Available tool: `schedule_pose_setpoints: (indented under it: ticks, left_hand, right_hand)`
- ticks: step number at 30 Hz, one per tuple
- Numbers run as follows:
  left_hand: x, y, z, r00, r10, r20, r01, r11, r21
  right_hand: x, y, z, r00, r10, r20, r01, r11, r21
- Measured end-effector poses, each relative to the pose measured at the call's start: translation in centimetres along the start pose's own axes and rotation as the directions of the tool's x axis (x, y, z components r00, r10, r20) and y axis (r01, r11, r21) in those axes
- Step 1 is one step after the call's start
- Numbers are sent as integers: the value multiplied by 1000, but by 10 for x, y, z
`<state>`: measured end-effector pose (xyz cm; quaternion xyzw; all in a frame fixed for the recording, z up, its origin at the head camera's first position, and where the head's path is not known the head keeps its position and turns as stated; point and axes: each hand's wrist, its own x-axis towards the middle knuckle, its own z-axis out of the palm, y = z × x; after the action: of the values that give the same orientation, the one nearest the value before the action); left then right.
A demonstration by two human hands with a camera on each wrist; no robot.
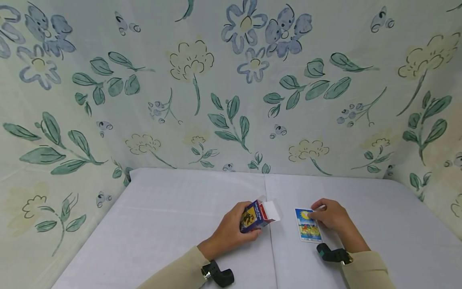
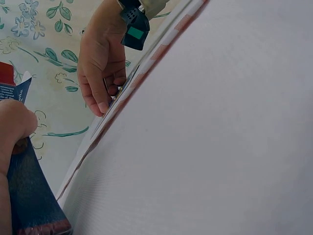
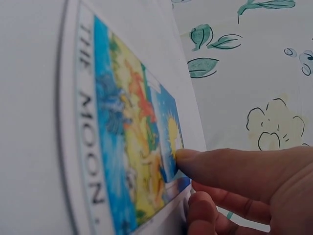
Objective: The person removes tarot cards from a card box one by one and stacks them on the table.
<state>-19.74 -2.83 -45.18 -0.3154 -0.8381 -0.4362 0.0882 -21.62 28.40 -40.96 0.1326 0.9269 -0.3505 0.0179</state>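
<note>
My left hand (image 1: 231,230) grips a dark blue card box (image 1: 254,216) with a yellow picture on its front. The box is tilted, and its white top flap (image 1: 271,212) stands open toward the right. In the left wrist view, the thumb (image 2: 14,122) lies across the box (image 2: 34,191). To the right, a tarot card (image 1: 308,225) lies face up on the white table, printed "THE MOON." (image 3: 139,132). My right hand (image 1: 332,216) pinches its far right edge, thumb on the picture and fingers curled at the side. Whether more cards lie beneath cannot be told.
A white cloth covers the table (image 1: 173,224), with a seam (image 1: 272,249) running between the box and the card. Behind and beside it hangs a floral cloth (image 1: 231,100). Each wrist wears a black camera mount (image 1: 221,277).
</note>
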Motion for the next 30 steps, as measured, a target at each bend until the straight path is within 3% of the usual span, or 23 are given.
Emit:
schedule_pose_setpoints:
  ticks: [23, 30]
  left_hand:
    - [1, 1, 0, 1000, 8, -4, -8, 1000, 8]
    - [0, 0, 1, 1000, -6, -3, 6, 1000, 9]
  right_hand:
    - [1, 1, -4, 1000, -13, 4, 13, 1000, 20]
    - [-3, -10, -8, 998, -63, -8, 63, 997, 47]
